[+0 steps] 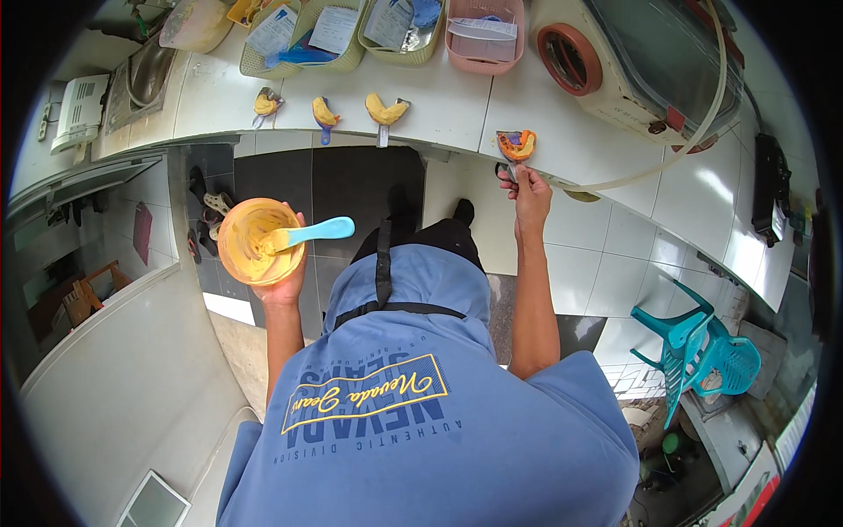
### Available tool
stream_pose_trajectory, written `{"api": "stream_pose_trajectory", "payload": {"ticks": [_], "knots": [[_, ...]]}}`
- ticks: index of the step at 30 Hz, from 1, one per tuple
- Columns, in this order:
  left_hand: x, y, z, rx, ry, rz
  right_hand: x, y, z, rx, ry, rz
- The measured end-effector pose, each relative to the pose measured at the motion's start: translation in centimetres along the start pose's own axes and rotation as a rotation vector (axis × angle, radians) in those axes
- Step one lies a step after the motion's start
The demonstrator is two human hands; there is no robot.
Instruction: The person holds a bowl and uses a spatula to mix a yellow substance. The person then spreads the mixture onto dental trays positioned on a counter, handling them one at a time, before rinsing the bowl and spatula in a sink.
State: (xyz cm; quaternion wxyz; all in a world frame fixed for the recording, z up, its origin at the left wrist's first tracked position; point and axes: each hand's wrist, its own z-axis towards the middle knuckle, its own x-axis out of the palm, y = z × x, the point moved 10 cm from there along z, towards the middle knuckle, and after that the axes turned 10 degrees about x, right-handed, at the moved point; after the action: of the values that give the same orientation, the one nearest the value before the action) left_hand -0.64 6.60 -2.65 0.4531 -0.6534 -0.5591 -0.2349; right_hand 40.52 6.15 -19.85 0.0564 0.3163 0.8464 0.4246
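My left hand point(284, 287) holds an orange bowl point(236, 226) of thick yellow paste, with a light blue spatula point(320, 228) resting in it and sticking out to the right. My right hand point(525, 191) grips the handle of a metal impression tray point(515, 146) at the counter's front edge; orange and yellow material with a bit of purple fills its curve. Further left on the counter point(452, 112), three more trays filled with yellow material lie in a row: a small one point(265, 104), one with a blue handle point(322, 115) and a wider metal one point(385, 110).
Plastic baskets point(480, 56) with papers stand at the counter's back, beside a bulky machine point(619, 70) with a hose at the right. A small sink point(145, 79) is at the far left. Teal plastic chairs point(689, 329) stand at the right; footwear point(213, 220) lies on the floor at the left.
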Motion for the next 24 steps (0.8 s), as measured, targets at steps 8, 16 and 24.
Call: {"api": "stream_pose_trajectory", "payload": {"ticks": [8, 16, 24], "knots": [[-0.4, -0.5, 0.3, -0.009, 0.008, 0.016, 0.5, 6.7, -3.8, -0.462, -0.244, -0.479], [-0.5, -0.5, 0.1, -0.024, -0.009, -0.003, 1.0, 8.1, -5.4, -0.729, -0.377, -0.869], [-0.7, -1.2, 0.4, 0.006, -0.012, 0.051, 0.2, 5.0, -2.6, -0.379, -0.178, -0.208]]}}
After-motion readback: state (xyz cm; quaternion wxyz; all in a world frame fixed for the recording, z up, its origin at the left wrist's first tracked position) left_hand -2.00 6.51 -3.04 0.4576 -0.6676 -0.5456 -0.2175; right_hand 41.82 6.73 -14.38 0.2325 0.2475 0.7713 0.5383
